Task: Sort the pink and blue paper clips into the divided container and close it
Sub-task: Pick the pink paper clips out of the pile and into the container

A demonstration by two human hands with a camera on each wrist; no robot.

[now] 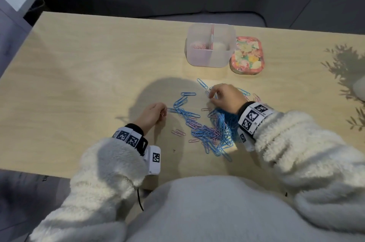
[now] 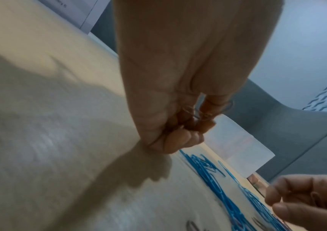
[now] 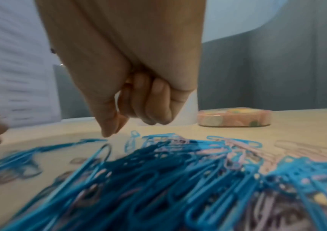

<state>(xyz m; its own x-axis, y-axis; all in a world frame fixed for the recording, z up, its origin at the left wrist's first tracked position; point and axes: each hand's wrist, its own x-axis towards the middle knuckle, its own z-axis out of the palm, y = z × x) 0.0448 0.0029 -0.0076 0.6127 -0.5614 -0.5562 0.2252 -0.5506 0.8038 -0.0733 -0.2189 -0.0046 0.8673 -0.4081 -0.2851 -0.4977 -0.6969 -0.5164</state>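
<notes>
Mixed pile of blue and pink paper clips (image 1: pixel 209 129) at frame centre on the wooden table (image 1: pixel 88 60), loose strays around it. Divided container (image 1: pixel 211 45) sits open in the upper middle, some pink clips in its left compartment; floral lid (image 1: pixel 247 55) lies just beside it on the right. Leaf shadows fall at the right edge. Left hand (image 1: pixel 153 114), left of the pile, is clenched round a few pink clips (image 2: pixel 202 112); only the left wrist view shows them clearly. Right hand (image 1: pixel 225 97) hovers over the pile's upper part, fingers curled; right wrist view shows thumb and forefinger tips (image 3: pixel 109 128) together, cannot tell if anything is pinched.
</notes>
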